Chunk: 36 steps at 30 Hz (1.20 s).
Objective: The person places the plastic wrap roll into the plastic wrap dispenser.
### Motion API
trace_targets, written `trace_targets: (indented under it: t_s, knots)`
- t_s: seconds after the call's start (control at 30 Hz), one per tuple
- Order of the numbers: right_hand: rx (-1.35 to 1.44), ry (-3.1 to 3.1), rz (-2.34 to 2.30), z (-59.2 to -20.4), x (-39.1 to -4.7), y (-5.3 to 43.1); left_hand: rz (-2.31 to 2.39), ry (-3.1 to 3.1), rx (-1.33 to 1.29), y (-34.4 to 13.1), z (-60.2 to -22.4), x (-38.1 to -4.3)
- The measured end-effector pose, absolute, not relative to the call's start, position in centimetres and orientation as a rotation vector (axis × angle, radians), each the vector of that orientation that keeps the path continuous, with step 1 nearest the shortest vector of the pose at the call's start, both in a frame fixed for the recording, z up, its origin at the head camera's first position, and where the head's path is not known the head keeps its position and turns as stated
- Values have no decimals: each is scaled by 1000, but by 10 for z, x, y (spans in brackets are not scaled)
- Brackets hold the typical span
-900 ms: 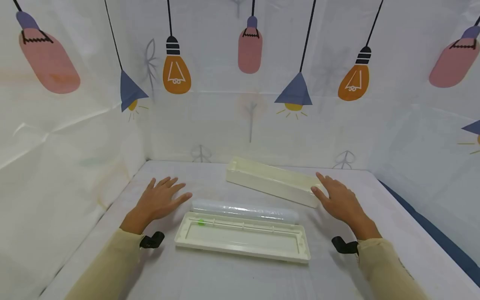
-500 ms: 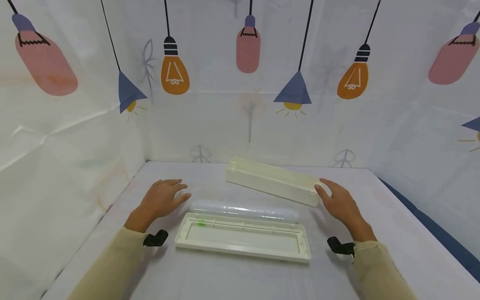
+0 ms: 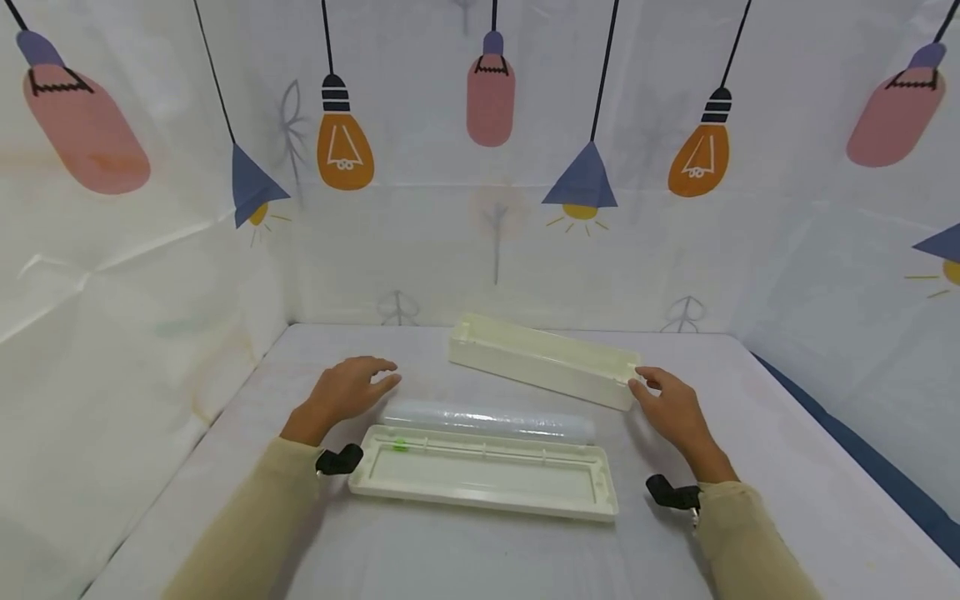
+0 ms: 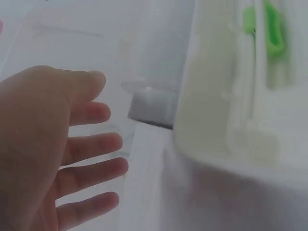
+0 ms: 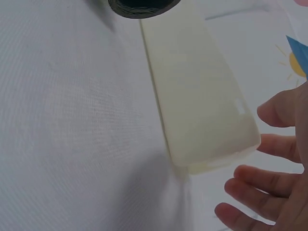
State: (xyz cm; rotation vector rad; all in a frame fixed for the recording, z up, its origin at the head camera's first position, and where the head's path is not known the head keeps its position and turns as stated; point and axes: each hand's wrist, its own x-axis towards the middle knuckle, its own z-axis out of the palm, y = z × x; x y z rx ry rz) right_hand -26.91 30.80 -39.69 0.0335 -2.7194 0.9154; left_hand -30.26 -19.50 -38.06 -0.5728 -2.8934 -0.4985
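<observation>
The left hand [image 3: 347, 392], fingers loosely spread and holding nothing, hovers at the left end of the clear film roll [image 3: 486, 420], which lies just beyond the open cream tray [image 3: 480, 475]. The right hand [image 3: 670, 403], fingers relaxed, reaches the right end of the far cream box [image 3: 543, 361] on the white surface [image 3: 465, 550].

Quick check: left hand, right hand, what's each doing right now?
Left hand: open, holding nothing, beside the end of the clear roll.
Right hand: open, holding nothing, at the end of the cream box.
</observation>
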Motion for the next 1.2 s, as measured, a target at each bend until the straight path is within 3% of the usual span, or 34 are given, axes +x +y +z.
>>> trace_targets:
  t_s: [0.8,1.2]
  knots:
    - [5,-2703,1021,-396,-272,304,-1053,-2987,-560,-160,-371,-349]
    - [10,-2736,1003,-393,-273,305,-1526,-2932,-366,-139,-377,-369]
